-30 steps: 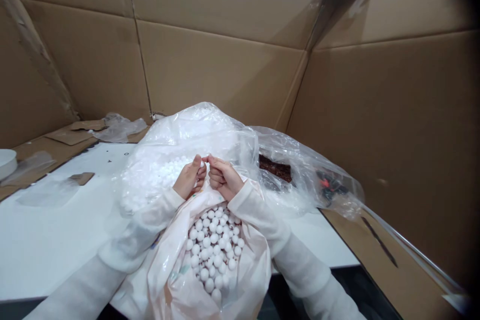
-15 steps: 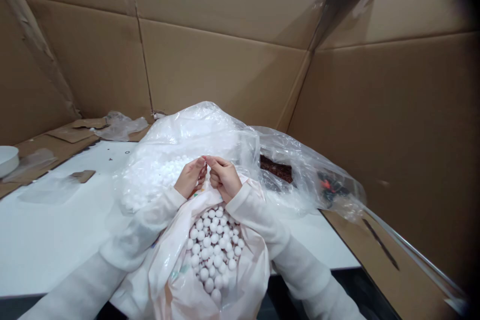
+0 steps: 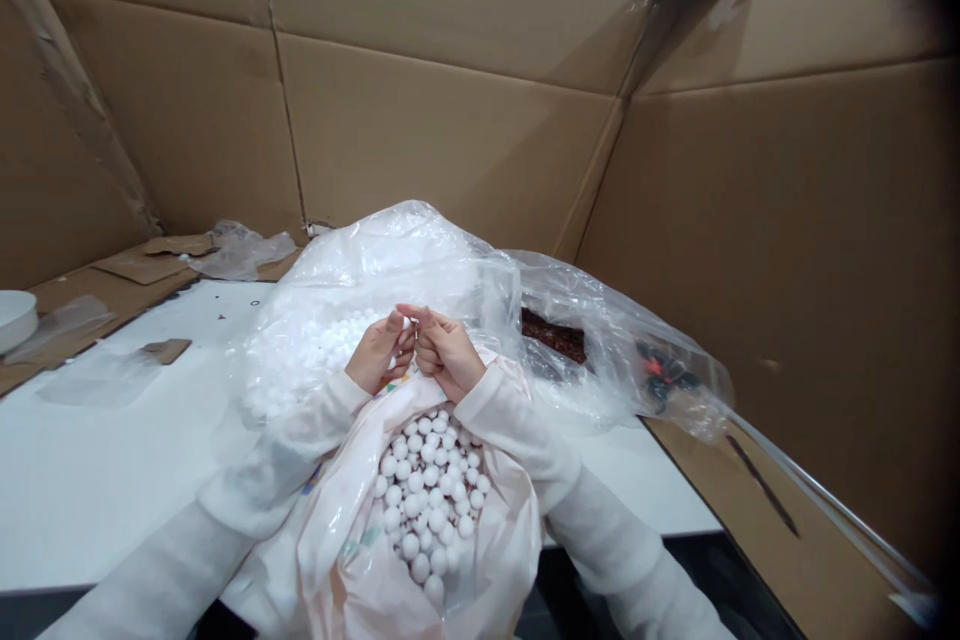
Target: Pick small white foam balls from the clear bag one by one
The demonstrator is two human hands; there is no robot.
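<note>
Between your left hand (image 3: 379, 352) and right hand (image 3: 450, 352), a small white ball (image 3: 406, 323) sits nearer the left, whose thumb and fingers pinch it; the right is curled closed beside it, anything in it too small to make out. Just below both hands, toward you, the pale bag (image 3: 337, 530) gapes around many white balls (image 3: 431, 477); beyond your hands lies the clear bag (image 3: 405, 245).
</note>
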